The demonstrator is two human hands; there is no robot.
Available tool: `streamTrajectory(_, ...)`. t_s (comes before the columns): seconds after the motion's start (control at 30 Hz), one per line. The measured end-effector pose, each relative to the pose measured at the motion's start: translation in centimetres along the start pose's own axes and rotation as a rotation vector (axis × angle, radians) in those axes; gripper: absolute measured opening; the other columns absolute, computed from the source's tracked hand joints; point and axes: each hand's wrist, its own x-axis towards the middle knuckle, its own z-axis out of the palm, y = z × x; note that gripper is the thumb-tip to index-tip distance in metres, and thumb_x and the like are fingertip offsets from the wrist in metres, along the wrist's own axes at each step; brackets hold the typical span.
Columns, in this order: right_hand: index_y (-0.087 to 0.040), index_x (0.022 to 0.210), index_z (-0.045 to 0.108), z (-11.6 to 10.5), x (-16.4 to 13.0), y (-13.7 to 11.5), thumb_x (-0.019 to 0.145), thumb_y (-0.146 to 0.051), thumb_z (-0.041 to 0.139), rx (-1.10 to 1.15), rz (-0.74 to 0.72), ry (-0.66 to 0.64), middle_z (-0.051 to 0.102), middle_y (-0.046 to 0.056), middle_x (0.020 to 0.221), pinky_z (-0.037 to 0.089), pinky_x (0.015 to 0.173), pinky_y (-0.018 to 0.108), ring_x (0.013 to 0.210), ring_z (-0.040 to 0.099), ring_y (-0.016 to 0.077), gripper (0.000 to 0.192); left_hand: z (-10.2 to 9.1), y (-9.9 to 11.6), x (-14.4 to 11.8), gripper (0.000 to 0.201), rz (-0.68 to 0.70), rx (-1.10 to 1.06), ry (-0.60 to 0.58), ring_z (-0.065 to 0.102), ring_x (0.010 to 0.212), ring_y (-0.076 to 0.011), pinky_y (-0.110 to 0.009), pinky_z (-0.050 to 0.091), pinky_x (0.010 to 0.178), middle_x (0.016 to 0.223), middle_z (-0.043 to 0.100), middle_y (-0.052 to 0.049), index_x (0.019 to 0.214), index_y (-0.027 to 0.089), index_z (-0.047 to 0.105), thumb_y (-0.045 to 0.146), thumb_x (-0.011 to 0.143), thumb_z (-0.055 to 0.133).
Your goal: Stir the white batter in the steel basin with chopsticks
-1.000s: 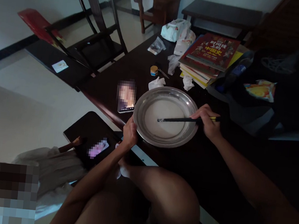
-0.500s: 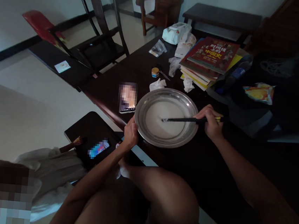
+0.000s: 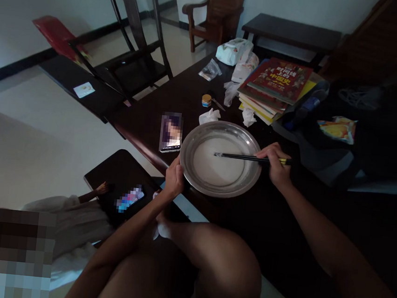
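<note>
Item: metal pan [image 3: 186, 166], round, shallow, holding white liquid, lying on our dark desk [image 3: 175, 95] near its front edge. Our left hand [image 3: 174, 180] has its grip closed on the pan's near-left rim. Our right hand [image 3: 274, 164], at the pan's right rim, is closed around black chopsticks [image 3: 243, 157], which lie level over the pan, tips near its centre. Just left of the pan: a phone [image 3: 170, 132]. Behind it: tissues [image 3: 208, 116], a small jar [image 3: 206, 100], stacked books [image 3: 277, 84].
</note>
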Motion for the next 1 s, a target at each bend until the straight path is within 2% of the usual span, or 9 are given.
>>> streamTrajectory(0.07,-0.03,0.061,0.071,-0.03,-0.09,0.07,0.099,-0.052,0.055,0.04,0.0,0.024,0.069,0.0,0.062,0.05,0.075,0.041,0.072,0.062,0.0211,0.046,0.04,0.02,0.05,0.095,0.014,0.0,-0.005,0.066,0.125,-0.0307,-0.046,0.051,0.108,0.129,0.072,-0.019,0.133,0.013,0.066,0.081,0.095,0.012)
streamTrajectory(0.2,-0.03,0.069,0.076,-0.04,-0.21,0.05,0.098,-0.054,0.056,-0.012,-0.006,-0.073,0.073,0.001,0.069,0.051,0.078,0.043,0.079,0.065,0.0228,0.042,0.09,-0.01,0.09,0.096,0.024,-0.003,-0.006,0.066,0.125,-0.0303,-0.046,0.052,0.107,0.129,0.072,-0.018,0.133,0.014,0.066,0.082,0.095,0.011)
streamTrajectory(0.33,-0.03,0.062,0.072,0.02,-0.17,-0.07,0.098,-0.054,0.054,0.028,-0.008,0.023,0.071,0.0,0.063,0.051,0.075,0.043,0.072,0.064,0.0215,0.047,0.08,-0.11,0.03,0.096,0.035,0.003,-0.009,0.064,0.128,-0.031,-0.046,0.051,0.108,0.13,0.071,-0.019,0.135,0.013,0.065,0.081,0.095,0.011)
streamTrajectory(0.47,-0.03,0.066,0.074,0.11,-0.19,-0.14,0.096,-0.058,0.056,-0.014,0.002,-0.065,0.071,0.001,0.066,0.052,0.077,0.044,0.077,0.065,0.0229,0.045,0.1,-0.29,-0.02,0.096,0.035,0.001,-0.006,0.064,0.127,-0.031,-0.046,0.052,0.108,0.132,0.07,-0.019,0.136,0.013,0.065,0.081,0.095,0.011)
streamTrajectory(0.63,-0.03,0.062,0.072,0.02,-0.2,-0.06,0.099,-0.055,0.053,0.018,-0.007,0.001,0.069,0.001,0.062,0.05,0.076,0.043,0.074,0.062,0.0224,0.048,0.12,-0.52,-0.06,0.097,0.027,0.002,-0.009,0.065,0.126,-0.0304,-0.046,0.051,0.109,0.132,0.07,-0.019,0.137,0.013,0.064,0.081,0.095,0.011)
streamTrajectory(0.77,-0.03,0.067,0.075,-0.03,-0.23,-0.07,0.098,-0.053,0.056,-0.013,-0.026,-0.09,0.071,0.001,0.067,0.049,0.078,0.043,0.079,0.064,0.0227,0.043,0.09,-0.4,-0.01,0.094,0.036,-0.002,-0.015,0.064,0.128,-0.0306,-0.046,0.051,0.109,0.133,0.07,-0.019,0.136,0.013,0.064,0.08,0.096,0.012)
streamTrajectory(0.9,-0.03,0.064,0.074,-0.05,-0.26,0.01,0.1,-0.05,0.054,0.054,-0.033,0.002,0.07,0.0,0.064,0.048,0.075,0.041,0.074,0.062,0.0212,0.045,0.06,-0.27,0.01,0.094,0.039,0.002,-0.015,0.064,0.127,-0.0303,-0.046,0.051,0.109,0.134,0.07,-0.019,0.137,0.013,0.064,0.079,0.096,0.011)
streamTrajectory(1.0,-0.03,0.066,0.075,-0.04,-0.27,0.11,0.1,-0.049,0.054,0.047,-0.037,-0.056,0.07,0.0,0.065,0.048,0.075,0.041,0.075,0.062,0.0214,0.044,0.07,-0.4,-0.03,0.092,0.052,-0.001,-0.012,0.064,0.128,-0.031,-0.046,0.051,0.108,0.134,0.069,-0.019,0.136,0.012,0.064,0.078,0.097,0.013)
